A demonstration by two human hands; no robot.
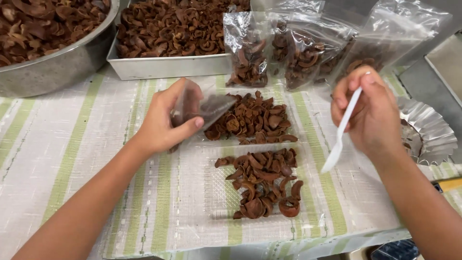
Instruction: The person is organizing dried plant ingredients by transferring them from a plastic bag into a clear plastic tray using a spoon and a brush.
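Note:
My left hand [166, 120] pinches the open mouth of a clear plastic bag [202, 108] that lies flat on the striped cloth and holds brown dried fruit pieces [252, 118]. A second clear bag with dried pieces [262, 180] lies flat just nearer to me. My right hand [368, 113] grips a white plastic spoon [339, 137], bowl end pointing down, held above the cloth to the right of both bags.
A rectangular metal tray [163, 65] and a round metal bowl [53, 70], both heaped with dried pieces, stand at the back. Several filled clear bags [298, 53] lean upright behind. A crinkled foil cup [426, 132] sits at right.

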